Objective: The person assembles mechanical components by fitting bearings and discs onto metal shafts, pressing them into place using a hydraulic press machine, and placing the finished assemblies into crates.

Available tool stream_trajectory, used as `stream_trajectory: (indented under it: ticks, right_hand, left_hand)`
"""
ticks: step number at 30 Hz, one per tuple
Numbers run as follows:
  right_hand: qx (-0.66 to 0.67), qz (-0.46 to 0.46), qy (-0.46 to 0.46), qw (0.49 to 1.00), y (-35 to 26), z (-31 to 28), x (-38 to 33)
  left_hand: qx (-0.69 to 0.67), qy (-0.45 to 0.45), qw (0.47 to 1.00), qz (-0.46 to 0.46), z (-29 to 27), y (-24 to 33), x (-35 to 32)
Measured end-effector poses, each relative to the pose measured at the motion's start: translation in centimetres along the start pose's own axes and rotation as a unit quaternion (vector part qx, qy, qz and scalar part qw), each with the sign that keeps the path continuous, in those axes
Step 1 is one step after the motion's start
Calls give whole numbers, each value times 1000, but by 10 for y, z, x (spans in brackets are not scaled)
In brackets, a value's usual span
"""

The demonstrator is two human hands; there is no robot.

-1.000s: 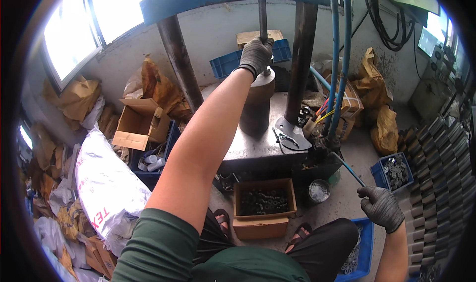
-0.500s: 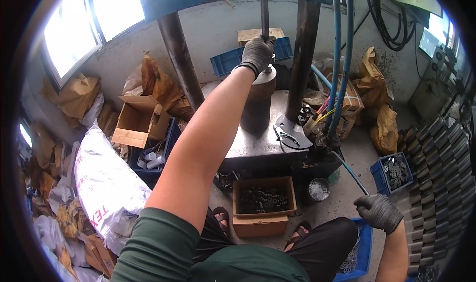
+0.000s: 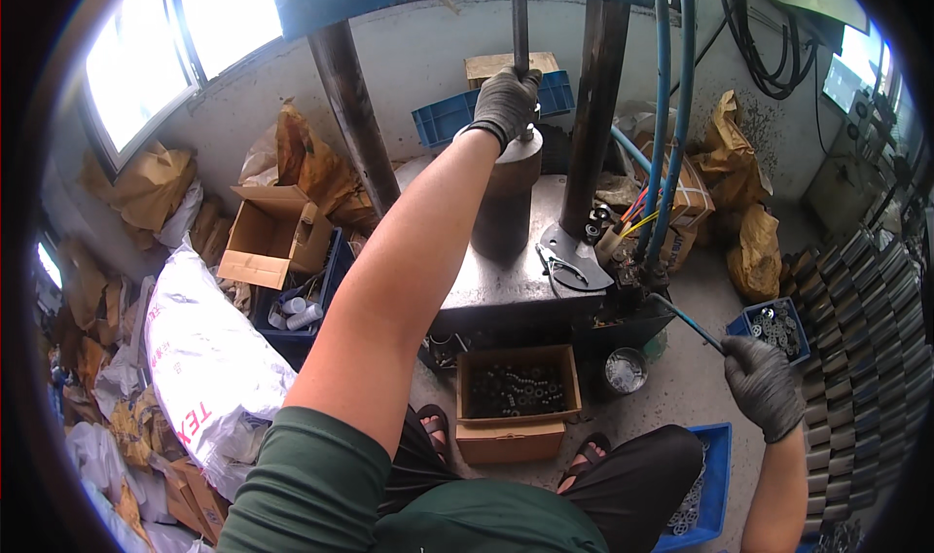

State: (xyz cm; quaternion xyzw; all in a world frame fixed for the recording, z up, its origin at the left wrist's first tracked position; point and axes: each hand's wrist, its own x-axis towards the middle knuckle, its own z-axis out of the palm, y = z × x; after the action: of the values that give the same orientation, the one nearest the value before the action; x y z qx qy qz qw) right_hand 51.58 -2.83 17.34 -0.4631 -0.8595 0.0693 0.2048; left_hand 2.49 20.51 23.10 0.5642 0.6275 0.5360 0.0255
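My left hand (image 3: 508, 104), in a dark grey glove, is closed round the lower end of an upright metal rod (image 3: 520, 28). It is just above the round top of a thick steel cylinder (image 3: 503, 203) standing on the press table (image 3: 477, 283); my fingers hide what lies between rod and cylinder. My right hand (image 3: 764, 386), also gloved, holds the outer end of a blue lever (image 3: 689, 321) that runs to the base of the press. Silver pliers (image 3: 556, 264) lie on a curved metal plate (image 3: 592, 273) at the table's right side.
Dark posts (image 3: 595, 106) flank the cylinder, with blue hoses (image 3: 671, 164) to the right. An open carton (image 3: 520, 448) of small dark parts sits between my feet. A metal tin (image 3: 626, 370), blue crates (image 3: 720, 475) of metal rings, a white sack (image 3: 195, 358) and stacked metal pieces (image 3: 866, 358) surround me.
My right hand has moved up and to the right, and the lever's outer end has risen with it. My left hand keeps nearly the same place on the rod.
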Motion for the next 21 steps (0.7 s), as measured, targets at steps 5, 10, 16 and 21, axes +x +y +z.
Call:
stream_trajectory:
  ticks: [5,10,16,21]
  right_hand:
    - [-102,-23,227,968,12,-25,85]
    - [-154,-18,287,945,26,-35,174]
    - [-210,73,212,952,13,-36,190]
    - [-168,75,221,958,11,-35,166]
  left_hand:
    - [14,-15,1000,4,-2,10,-3]
    - [-28,-34,999,-1,-6,12,-6]
    - [-403,-143,904,-8,-25,28,-50]
    - [-528,-96,832,144,-48,54,-163]
